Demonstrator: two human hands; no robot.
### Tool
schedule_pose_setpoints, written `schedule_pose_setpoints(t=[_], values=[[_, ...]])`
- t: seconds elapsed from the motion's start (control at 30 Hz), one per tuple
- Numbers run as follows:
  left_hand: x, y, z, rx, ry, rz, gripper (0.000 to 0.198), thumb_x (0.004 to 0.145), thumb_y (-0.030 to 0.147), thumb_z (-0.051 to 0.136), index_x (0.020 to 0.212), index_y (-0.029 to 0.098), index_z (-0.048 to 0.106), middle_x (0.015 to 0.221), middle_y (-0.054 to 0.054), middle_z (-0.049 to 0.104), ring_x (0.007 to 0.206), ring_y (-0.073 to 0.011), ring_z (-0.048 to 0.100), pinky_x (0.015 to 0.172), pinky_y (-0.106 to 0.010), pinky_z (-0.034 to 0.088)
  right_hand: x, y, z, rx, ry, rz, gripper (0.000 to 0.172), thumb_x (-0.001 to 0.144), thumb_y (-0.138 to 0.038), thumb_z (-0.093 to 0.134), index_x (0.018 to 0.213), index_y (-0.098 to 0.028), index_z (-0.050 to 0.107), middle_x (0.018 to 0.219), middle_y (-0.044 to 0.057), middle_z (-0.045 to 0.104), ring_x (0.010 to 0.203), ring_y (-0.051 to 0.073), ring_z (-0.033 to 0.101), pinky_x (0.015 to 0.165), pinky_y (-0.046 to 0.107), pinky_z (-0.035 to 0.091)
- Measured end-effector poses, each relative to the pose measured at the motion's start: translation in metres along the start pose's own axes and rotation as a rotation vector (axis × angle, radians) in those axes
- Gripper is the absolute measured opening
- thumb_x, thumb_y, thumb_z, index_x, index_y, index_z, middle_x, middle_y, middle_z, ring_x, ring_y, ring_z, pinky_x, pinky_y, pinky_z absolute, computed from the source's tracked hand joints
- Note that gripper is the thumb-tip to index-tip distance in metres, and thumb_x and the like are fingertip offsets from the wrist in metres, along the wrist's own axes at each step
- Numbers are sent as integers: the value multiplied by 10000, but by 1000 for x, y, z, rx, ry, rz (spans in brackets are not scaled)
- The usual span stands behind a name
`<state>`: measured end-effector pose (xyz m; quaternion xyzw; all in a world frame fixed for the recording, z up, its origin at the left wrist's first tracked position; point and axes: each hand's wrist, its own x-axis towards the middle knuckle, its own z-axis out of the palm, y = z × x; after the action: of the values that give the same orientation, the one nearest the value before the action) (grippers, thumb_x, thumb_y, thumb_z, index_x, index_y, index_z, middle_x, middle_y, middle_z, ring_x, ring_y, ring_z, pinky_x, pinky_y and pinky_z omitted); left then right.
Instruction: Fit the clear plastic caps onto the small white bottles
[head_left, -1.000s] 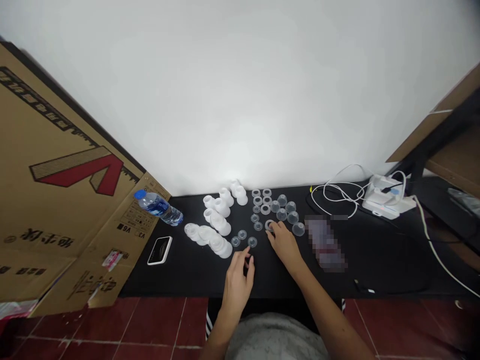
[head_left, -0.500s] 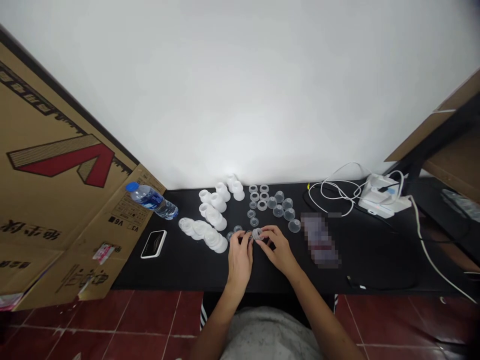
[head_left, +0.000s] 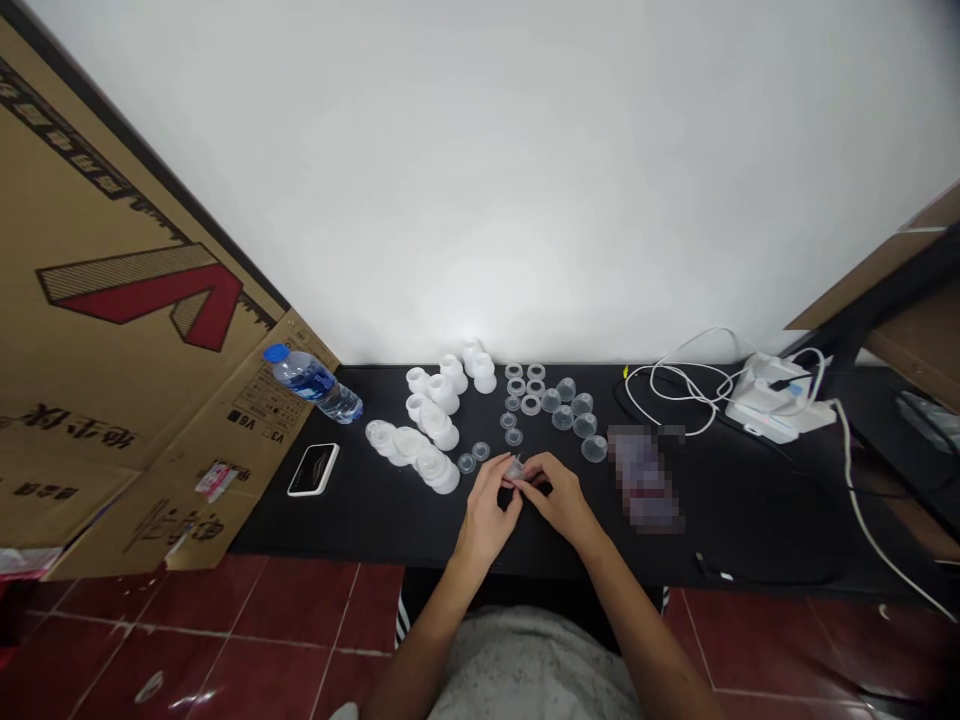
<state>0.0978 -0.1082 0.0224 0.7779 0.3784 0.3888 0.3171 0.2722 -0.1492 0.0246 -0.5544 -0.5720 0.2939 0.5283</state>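
Note:
My left hand and my right hand meet over the black table, fingertips pinched together on a small clear plastic piece. Just beyond them lie loose clear rings and small clear cups in rows. White funnel-shaped parts stand at the back left of these, and a row of flat white discs lies to the left of my hands.
A water bottle lies against a large cardboard box at left. A phone lies face up near the box. White cables and a power strip sit at right. A blurred object lies right of my hands.
My right hand came back from the clear cups with a piece, and my left hand rose to meet it. Both hands now pinch the piece together, slightly nearer me.

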Motion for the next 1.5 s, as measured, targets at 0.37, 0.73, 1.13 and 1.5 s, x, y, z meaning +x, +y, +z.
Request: schedule_pose_setpoints(t=[0.37, 0.73, 1.13, 1.5], values=[[3, 6, -2, 1, 8, 30, 331, 1054, 175, 612, 1373, 255, 650, 1327, -119, 706, 1187, -244, 742, 1015, -404, 659, 3, -4, -2, 5, 91, 67, 376, 1026, -407, 692, 1366, -248, 682, 970, 54, 745, 823, 213, 752, 748, 347, 650], [-1, 3, -2, 31, -54, 17, 435, 1067, 186, 618, 1491, 284, 622, 1376, -114, 675, 1239, -247, 734, 1055, -388, 641, 4, -13, -7, -98, -29, -30, 189, 1091, -358, 610, 1006, -248, 737, 926, 51, 750, 822, 220, 714, 798, 352, 576], [4, 3, -2, -28, -80, 50, 360, 1065, 241, 671, 1423, 276, 645, 1333, -106, 714, 1214, -256, 737, 1075, -422, 627, 2, -6, -5, -77, 87, 0, 132, 1062, -292, 641, 993, -254, 747, 935, 41, 782, 831, 227, 745, 777, 339, 579], [2, 4, 0, 8, -20, -7, 304, 1049, 289, 697, 1348, 237, 685, 1229, -119, 723, 1005, -241, 732, 903, -392, 649, 3, -9, -5, -55, 56, 11, 168, 1075, -320, 625, 976, -248, 740, 917, 40, 761, 823, 218, 739, 765, 332, 575]])
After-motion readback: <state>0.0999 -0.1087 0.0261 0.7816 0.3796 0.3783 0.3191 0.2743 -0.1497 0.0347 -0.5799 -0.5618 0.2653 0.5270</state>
